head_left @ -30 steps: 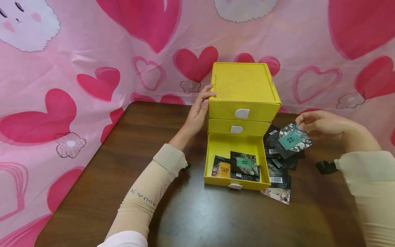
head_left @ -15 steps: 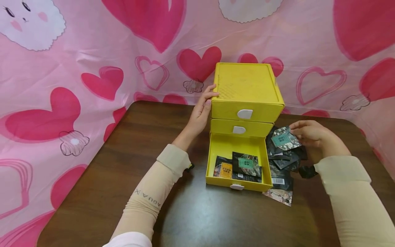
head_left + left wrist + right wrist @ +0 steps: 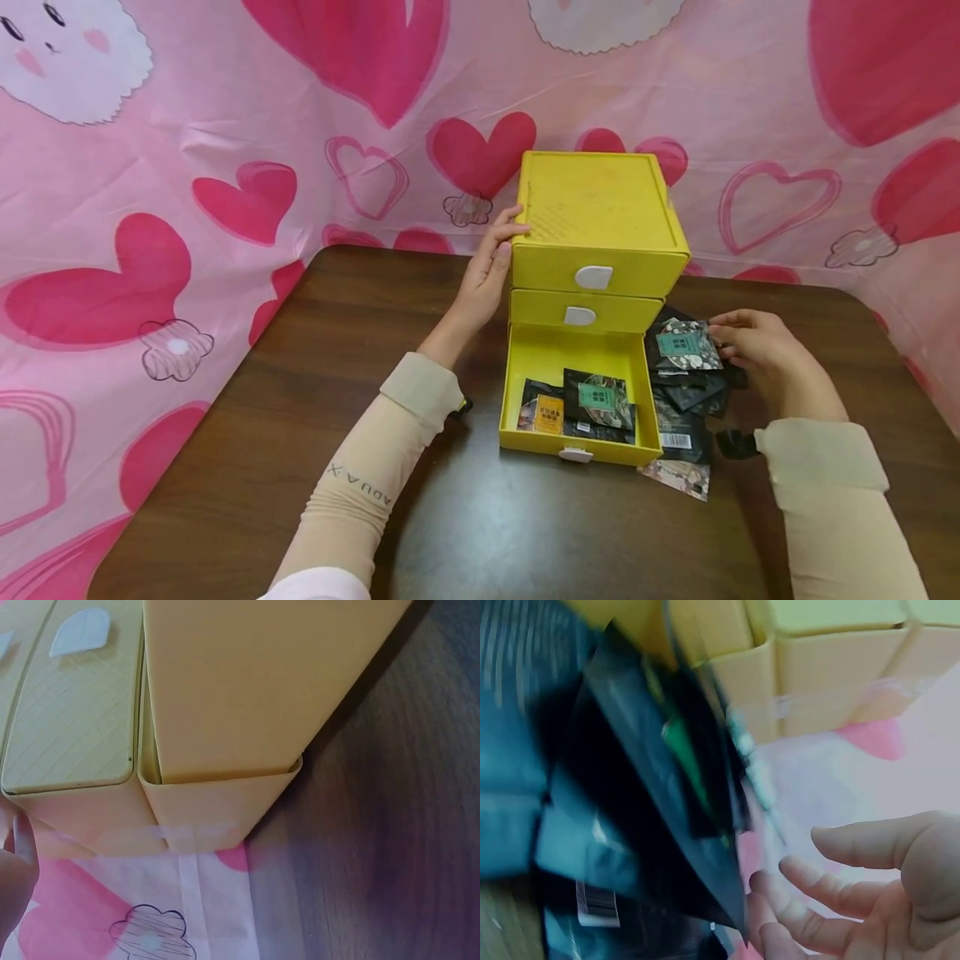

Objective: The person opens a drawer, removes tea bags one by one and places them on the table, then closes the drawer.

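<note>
A yellow three-drawer box [image 3: 600, 196] stands at the back of the table, its bottom drawer [image 3: 540, 352] pulled out. My left hand [image 3: 483, 271] rests against the box's left side, fingers over the top edge. In the left wrist view only a bit of that hand [image 3: 15, 874] shows. To the box's right, a dark sachet with a green label [image 3: 684, 343] lies over a pile of sachets. My right hand [image 3: 765, 350] is at that sachet's right edge. In the right wrist view, the right hand's thumb and fingers [image 3: 829, 892] stand apart beside blurred dark sachets [image 3: 630, 817].
The pulled-out drawer contains an orange-labelled sachet [image 3: 545, 410] and a green-labelled sachet [image 3: 600, 400]. A light floral sachet [image 3: 682, 477] sticks out at the front of the pile. Brown tabletop [image 3: 337, 400] extends left and forward; a pink heart-patterned cloth [image 3: 360, 67] hangs behind.
My right hand has moved left and down, bringing the green-labelled sachet from the air onto the pile, and its grip has loosened. My left hand stays on the box.
</note>
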The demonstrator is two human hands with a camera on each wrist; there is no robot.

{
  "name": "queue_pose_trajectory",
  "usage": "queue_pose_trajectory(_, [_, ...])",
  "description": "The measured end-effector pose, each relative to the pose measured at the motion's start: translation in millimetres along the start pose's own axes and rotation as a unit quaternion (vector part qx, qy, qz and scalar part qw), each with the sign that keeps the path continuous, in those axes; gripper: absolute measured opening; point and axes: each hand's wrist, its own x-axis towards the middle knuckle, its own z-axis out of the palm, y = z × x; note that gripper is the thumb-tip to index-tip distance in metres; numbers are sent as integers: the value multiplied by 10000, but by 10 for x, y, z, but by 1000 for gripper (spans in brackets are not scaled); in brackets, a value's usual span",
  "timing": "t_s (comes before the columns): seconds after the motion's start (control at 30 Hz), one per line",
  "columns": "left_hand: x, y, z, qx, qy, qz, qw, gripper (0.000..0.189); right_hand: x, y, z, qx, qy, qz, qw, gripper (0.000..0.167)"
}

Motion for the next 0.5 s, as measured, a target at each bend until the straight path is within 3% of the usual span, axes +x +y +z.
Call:
queue_pose_trajectory(0.13, [-3,6,3,-22,8,-4,10000,28,-184,11,74,-68,514,-317,9982,52])
queue_pose_trajectory(0.27, [-8,13,2,-60,42,-26,10000,27,-342,-142,117,-694,862,-815,9905,48])
queue_pose_trajectory(0.37, [-10,11,1,-91,68,-5,9999,27,-432,-333,138,-1017,733,-1154,9854,45])
queue_pose_trajectory(0.5, [-10,1,2,-117,78,20,9999,28,-485,-605,216,-1220,186,-1469,9814,42])
